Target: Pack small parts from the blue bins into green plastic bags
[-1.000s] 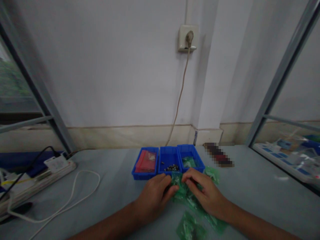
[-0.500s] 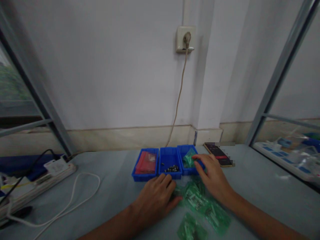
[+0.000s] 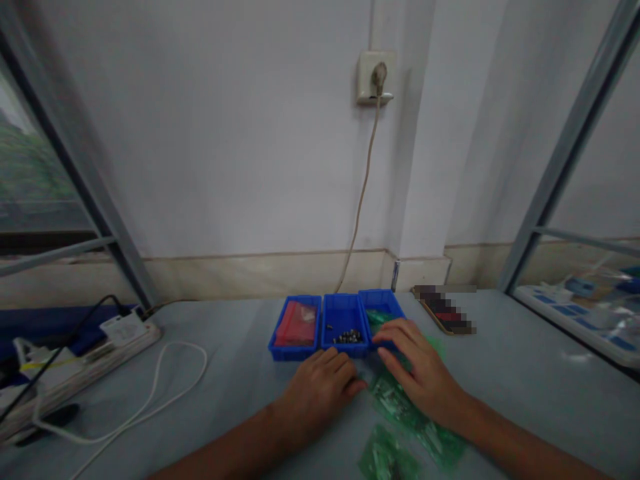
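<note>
Three small blue bins stand in a row on the grey table: the left bin (image 3: 296, 325) holds red bags, the middle bin (image 3: 344, 325) holds small dark metal parts, the right bin (image 3: 382, 313) holds green bags. My left hand (image 3: 320, 390) rests palm down just in front of the middle bin, fingers loosely curled, holding nothing I can see. My right hand (image 3: 417, 370) lies over a pile of green plastic bags (image 3: 400, 407), fingers spread, fingertips at the right bin's front edge. Another green bag (image 3: 385, 460) lies nearer me.
A phone (image 3: 445, 313) lies right of the bins. A white power strip (image 3: 95, 347) with a looping white cable (image 3: 165, 393) sits at the left. A cord (image 3: 363, 193) hangs from a wall socket (image 3: 376, 77). Metal frame posts stand on both sides.
My right hand carried a green bag to the right bin, let it go there, and has come back down onto the bag pile. My left hand has barely moved.
</note>
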`<state>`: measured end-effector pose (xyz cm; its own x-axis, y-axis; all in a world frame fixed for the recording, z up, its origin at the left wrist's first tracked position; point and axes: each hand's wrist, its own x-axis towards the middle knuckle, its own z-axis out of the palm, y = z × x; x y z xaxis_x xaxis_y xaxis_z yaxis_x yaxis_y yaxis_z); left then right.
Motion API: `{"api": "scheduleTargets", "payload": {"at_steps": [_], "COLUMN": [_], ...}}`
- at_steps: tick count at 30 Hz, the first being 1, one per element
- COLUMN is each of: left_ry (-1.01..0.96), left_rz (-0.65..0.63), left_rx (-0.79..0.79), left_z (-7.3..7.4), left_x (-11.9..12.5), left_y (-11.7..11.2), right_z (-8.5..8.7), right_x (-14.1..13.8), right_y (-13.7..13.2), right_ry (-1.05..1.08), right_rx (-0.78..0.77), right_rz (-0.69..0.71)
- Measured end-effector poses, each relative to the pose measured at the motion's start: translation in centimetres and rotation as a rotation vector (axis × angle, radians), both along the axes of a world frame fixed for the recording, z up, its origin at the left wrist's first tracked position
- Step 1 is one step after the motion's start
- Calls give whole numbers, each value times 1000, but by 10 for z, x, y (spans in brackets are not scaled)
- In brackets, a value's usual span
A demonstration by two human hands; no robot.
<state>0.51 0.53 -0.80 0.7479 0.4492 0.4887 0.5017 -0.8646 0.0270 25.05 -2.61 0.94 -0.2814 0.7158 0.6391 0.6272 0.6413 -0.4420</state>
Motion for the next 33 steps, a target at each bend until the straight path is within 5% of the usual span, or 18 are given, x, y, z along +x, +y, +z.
{"api": "scheduleTargets", "payload": {"at_steps": [7, 16, 23, 29, 33], "left_ry": [-242, -249, -399, -546, -599], "left_rz": [26, 24, 14, -67, -38], "left_rx": [-109, -223, -390, -311, -275], "left_z": [-1, -4, -5, 4, 7], "left_x": [-3, -4, -5, -5, -5], "left_y": [2, -7, -3, 3, 3], "right_z": [-5, -5, -7, -3, -1], "right_x": [-5, -16, -16, -9, -9], "right_y": [-8, -13, -12, -5, -4], "right_ry": [-68, 197, 115, 231, 300], "right_rx": [-208, -427, -275, -120, -151], "right_rz": [190, 322, 189, 44, 14]}}
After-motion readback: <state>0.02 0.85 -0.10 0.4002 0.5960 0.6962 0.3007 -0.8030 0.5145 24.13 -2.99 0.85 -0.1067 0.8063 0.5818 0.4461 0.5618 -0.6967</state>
